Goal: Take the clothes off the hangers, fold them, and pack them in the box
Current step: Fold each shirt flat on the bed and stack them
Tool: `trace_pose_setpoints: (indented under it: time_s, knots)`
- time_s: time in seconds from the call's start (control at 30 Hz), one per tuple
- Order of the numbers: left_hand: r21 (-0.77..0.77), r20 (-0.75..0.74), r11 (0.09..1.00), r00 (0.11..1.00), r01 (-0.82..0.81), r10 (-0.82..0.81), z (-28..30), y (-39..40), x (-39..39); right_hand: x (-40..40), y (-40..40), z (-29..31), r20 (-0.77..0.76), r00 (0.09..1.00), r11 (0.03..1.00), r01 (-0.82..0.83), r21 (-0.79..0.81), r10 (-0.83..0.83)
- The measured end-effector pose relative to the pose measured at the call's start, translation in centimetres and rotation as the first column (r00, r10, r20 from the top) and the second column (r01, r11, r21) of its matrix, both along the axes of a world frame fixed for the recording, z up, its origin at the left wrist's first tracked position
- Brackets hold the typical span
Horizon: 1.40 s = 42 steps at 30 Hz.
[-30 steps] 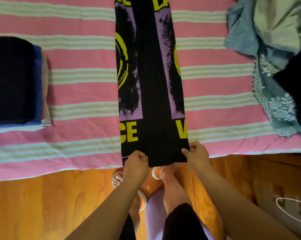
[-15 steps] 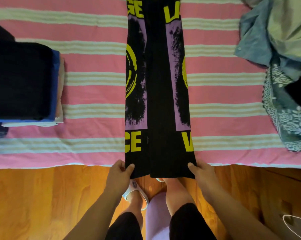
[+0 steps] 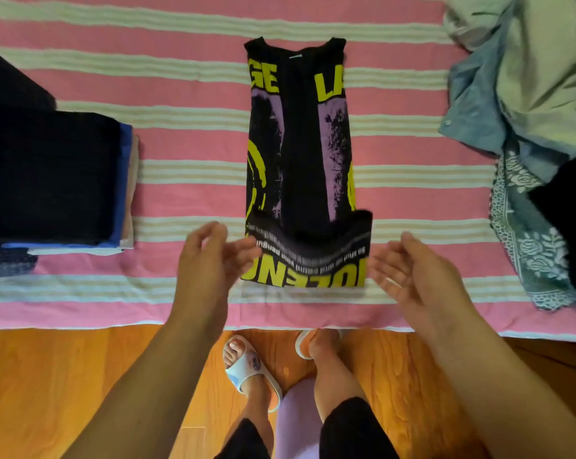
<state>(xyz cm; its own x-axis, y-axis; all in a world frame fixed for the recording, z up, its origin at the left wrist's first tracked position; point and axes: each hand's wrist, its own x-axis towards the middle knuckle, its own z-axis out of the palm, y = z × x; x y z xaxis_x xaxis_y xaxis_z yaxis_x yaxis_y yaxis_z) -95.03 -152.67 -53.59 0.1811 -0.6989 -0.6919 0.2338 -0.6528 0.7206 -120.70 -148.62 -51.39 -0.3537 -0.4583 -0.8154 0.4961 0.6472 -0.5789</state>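
Observation:
A black T-shirt (image 3: pixel 300 154) with yellow and purple print lies lengthwise on the pink striped bed (image 3: pixel 194 147), folded into a narrow strip. Its bottom end is flipped up over itself, showing upside-down yellow letters near the bed's front edge. My left hand (image 3: pixel 210 256) hovers just left of that folded end, fingers relaxed and apart, holding nothing. My right hand (image 3: pixel 412 270) hovers just right of it, palm turned inward, fingers straight, holding nothing.
A stack of folded clothes (image 3: pixel 55 180), dark on top, sits at the bed's left. A loose heap of blue, green and lace-patterned garments (image 3: pixel 518 127) lies at the right. Wooden floor (image 3: pixel 65 376) and my slippered feet (image 3: pixel 250 369) are below the bed edge.
Both hands gripped the shirt's hem at the bed edge before. They have flipped the bottom end up onto the shirt and let go, now open beside it.

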Motion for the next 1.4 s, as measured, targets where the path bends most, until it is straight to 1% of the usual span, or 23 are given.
trace_pose_setpoints:
  time_s: [0.07,0.17,0.27,0.37,0.43,0.5,0.53,0.6,0.63,0.67,0.7,0.73,0.77,0.8,0.87,0.9,0.93,1.0,1.07,1.17,1.27,1.33,1.4]
  knots:
    - [-0.017,0.057,0.999,0.997,-0.042,0.043,-0.1,-0.9,0.0,-0.4,-1.2,-0.2,-0.155,0.985,0.997,-0.073,0.008,0.073]
    - [0.124,0.266,0.991,0.960,0.050,-0.082,-3.7,0.5,0.5,-1.4,-1.0,-3.9,-0.324,0.889,0.946,-0.292,0.143,0.323]
    - [0.265,0.386,0.940,0.870,0.215,-0.308,-7.4,2.1,0.3,-1.8,-0.7,-8.9,-0.291,0.814,0.863,-0.454,0.222,0.503]
    - [0.216,0.485,0.918,0.779,0.333,-0.397,-10.4,1.4,-0.3,-1.6,-1.1,-13.0,-0.206,0.802,0.827,-0.534,0.175,0.561]
    - [0.255,0.531,0.897,0.723,0.361,-0.442,-12.2,0.6,-0.7,-1.5,-1.4,-14.3,-0.178,0.813,0.832,-0.532,0.156,0.554]
    - [0.290,0.509,0.893,0.734,0.345,-0.449,-13.1,0.6,-0.7,-1.6,-0.8,-14.7,-0.131,0.811,0.820,-0.557,0.131,0.571]
    - [0.299,0.489,0.887,0.741,0.353,-0.460,-13.2,0.9,-0.6,-1.6,-0.5,-14.5,-0.115,0.784,0.792,-0.598,0.119,0.609]
    - [0.329,0.482,0.863,0.717,0.384,-0.503,-13.3,1.5,-0.2,-2.0,0.3,-14.3,-0.167,0.660,0.681,-0.712,0.170,0.732]
    - [0.344,0.480,0.851,0.705,0.397,-0.522,-13.2,1.9,0.1,-2.2,0.6,-14.2,-0.211,0.615,0.650,-0.727,0.222,0.760]
    - [0.359,0.468,0.843,0.704,0.400,-0.534,-12.9,2.2,0.4,-2.4,0.8,-14.0,-0.240,0.609,0.655,-0.710,0.260,0.756]
    - [0.373,0.448,0.841,0.717,0.392,-0.534,-12.6,2.4,0.5,-2.5,0.9,-13.7,-0.242,0.637,0.681,-0.675,0.283,0.732]
    - [0.384,0.412,0.845,0.750,0.372,-0.517,-12.2,2.6,0.5,-2.5,1.1,-13.6,-0.244,0.665,0.707,-0.641,0.299,0.705]
    - [0.400,0.371,0.851,0.789,0.341,-0.490,-11.7,2.8,0.4,-2.4,1.5,-13.6,-0.266,0.661,0.711,-0.621,0.330,0.701]
    - [0.416,0.340,0.852,0.814,0.319,-0.471,-11.3,3.0,0.3,-2.4,2.1,-13.9,-0.325,0.603,0.685,-0.622,0.379,0.728]
    - [0.436,0.332,0.842,0.812,0.319,-0.480,-11.2,3.7,0.7,-2.2,3.8,-14.6,-0.381,0.427,0.573,-0.625,0.530,0.820]
    - [0.432,0.371,0.830,0.770,0.353,-0.520,-11.4,3.9,1.0,-1.9,4.5,-14.7,-0.397,0.371,0.543,-0.610,0.577,0.839]
    - [0.418,0.426,0.808,0.696,0.415,-0.578,-11.9,4.1,1.5,-1.8,5.0,-15.0,-0.407,0.342,0.530,-0.600,0.599,0.847]
    - [0.433,0.478,0.712,0.530,0.552,-0.701,-12.8,4.0,2.4,-1.5,4.8,-15.3,-0.400,0.384,0.554,-0.592,0.585,0.832]
    - [0.437,0.481,0.650,0.449,0.622,-0.753,-13.7,3.5,3.1,-1.6,4.7,-16.1,-0.374,0.459,0.591,-0.592,0.547,0.806]
    - [0.411,0.448,0.642,0.469,0.648,-0.761,-14.2,3.4,4.0,-2.2,5.3,-16.7,-0.409,0.505,0.649,-0.581,0.491,0.760]
    - [0.510,0.396,0.583,0.429,0.633,-0.812,-13.9,4.1,4.1,-1.2,4.4,-14.5,-0.375,0.559,0.671,-0.563,0.483,0.739]
    - [0.478,0.430,0.640,0.475,0.601,-0.768,-13.3,3.4,3.1,-0.5,2.9,-13.8,-0.302,0.613,0.671,-0.556,0.491,0.730]
    - [0.348,0.463,0.746,0.587,0.568,-0.664,-12.5,1.3,1.7,0.0,0.2,-13.4,-0.267,0.719,0.749,-0.514,0.417,0.642]
